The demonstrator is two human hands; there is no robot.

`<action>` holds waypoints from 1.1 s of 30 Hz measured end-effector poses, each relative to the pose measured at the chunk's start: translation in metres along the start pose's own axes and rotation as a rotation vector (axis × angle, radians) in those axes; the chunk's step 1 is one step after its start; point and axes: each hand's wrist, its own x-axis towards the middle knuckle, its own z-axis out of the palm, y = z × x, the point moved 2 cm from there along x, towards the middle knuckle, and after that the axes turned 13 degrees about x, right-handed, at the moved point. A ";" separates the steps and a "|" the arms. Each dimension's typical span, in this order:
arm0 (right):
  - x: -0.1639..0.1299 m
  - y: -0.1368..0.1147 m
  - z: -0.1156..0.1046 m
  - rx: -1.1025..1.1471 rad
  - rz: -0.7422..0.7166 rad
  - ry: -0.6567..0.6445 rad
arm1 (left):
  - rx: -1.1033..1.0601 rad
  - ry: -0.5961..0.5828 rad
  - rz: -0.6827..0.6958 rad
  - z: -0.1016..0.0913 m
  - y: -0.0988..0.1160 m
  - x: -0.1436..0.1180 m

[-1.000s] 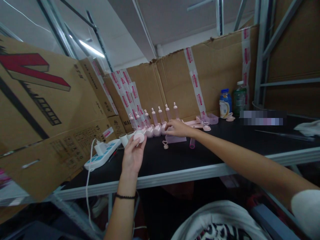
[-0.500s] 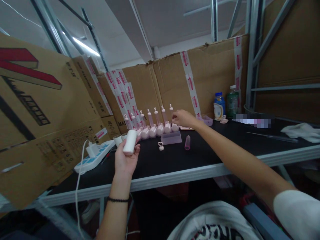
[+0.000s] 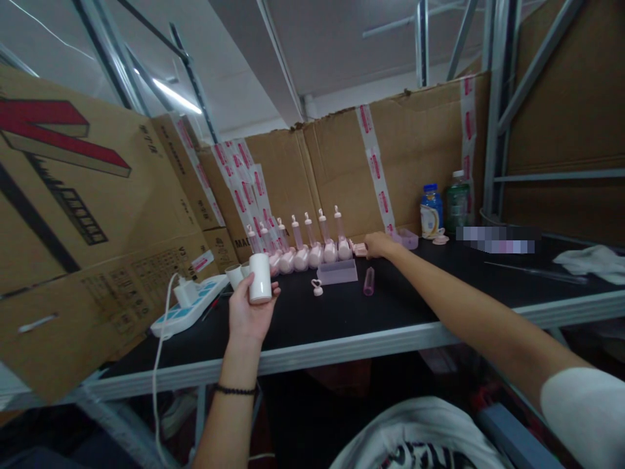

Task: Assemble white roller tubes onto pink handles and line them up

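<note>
- Head view, looking down over a black worktable (image 3: 439, 306) walled in by cardboard boxes (image 3: 73, 215).
- The left hand (image 3: 249, 312) is raised just above the table's near-left part, fingers and thumb wrapped round a white cylindrical bottle body (image 3: 260, 278), held upright by its lower half with the top end free.
- The bottle body looks like a thin, hollow plastic shell: probably light and stiff, with a smooth and somewhat slippery wall. A grip round the middle of the barrel, as here, seems the safest hold; hard squeezing could dent it.
- The right hand (image 3: 379, 245) is stretched far across the table, resting at a small pink part (image 3: 360, 249) beside the end of the row of pink pump bottles (image 3: 303, 247). Its fingers are curled down, but whether they pinch the part cannot be told from here.
- The pump bottles stand upright, side by side, at the foot of the back cardboard wall; their tall thin nozzles look easy to knock over.
- Between the hands lie a clear pink rectangular tray (image 3: 336, 272), a small heart-shaped piece (image 3: 317, 287) and a pink tube (image 3: 368, 281) lying on its side, each apart from the others.
- Two more white cups (image 3: 236, 275) stand just behind the held bottle, next to a white power strip (image 3: 188, 305) with a plugged-in adapter.
- Far back on the right stand two drink bottles (image 3: 442, 210), and a white cloth (image 3: 588, 260) lies near the edge.
</note>
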 end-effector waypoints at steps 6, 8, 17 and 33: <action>0.004 0.002 0.011 0.023 0.012 0.020 | 0.023 -0.007 0.021 0.000 0.000 0.000; 0.003 0.001 0.012 0.043 0.012 0.038 | 0.021 -0.013 0.027 0.000 0.000 0.000; -0.003 -0.011 -0.008 0.208 0.040 0.241 | 0.007 -0.009 0.050 -0.001 -0.002 0.001; -0.049 -0.104 -0.034 1.975 -0.115 -0.030 | 0.072 -0.154 0.117 0.005 -0.009 -0.004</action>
